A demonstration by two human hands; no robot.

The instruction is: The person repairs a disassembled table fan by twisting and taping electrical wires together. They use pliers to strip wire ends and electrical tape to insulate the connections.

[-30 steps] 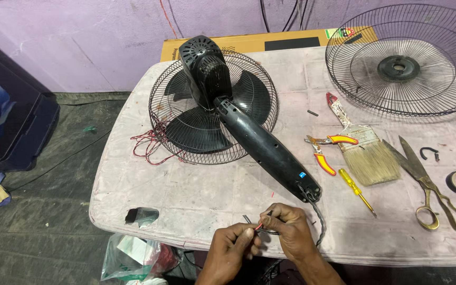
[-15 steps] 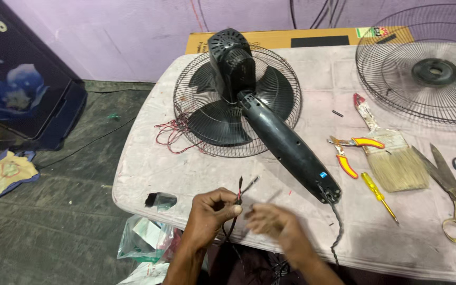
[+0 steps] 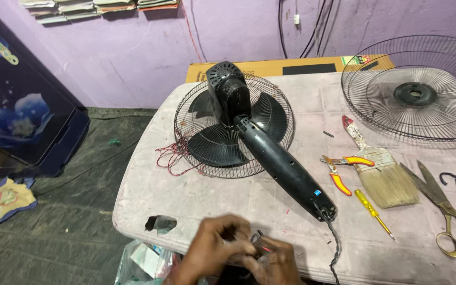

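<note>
Head view, looking down over a pale, stained plastic table. At the near edge, both hands bunched close together: left hand curled from the left, right hand curled from the right, fingertips meeting over a short piece of thin dark wire with a red strand. Wire pinched between the fingertips of both hands, only a small stub showing in the gap; motion blur there, so exact grip hard to read. Fingers narrow, closed down on the wire, not spread. Long axis of the visible stub running roughly up and away from the body, tip poking up towards the far side of the table; finer than that, cannot tell.

Just right of the hands, a twisted dark cord dropping from the end of the black plastic fan neck and body, which lies diagonally, motor housing up-left, cord end down-right. Behind it, flat on the table, a round black wire fan guard with dark blades. Loose red wires spilling at the guard's left rim. Far right, a second round wire fan grille. Between fan and grille: red-and-yellow-handled pliers, a wide bristle paintbrush, a yellow-handled screwdriver, large metal scissors.
</note>
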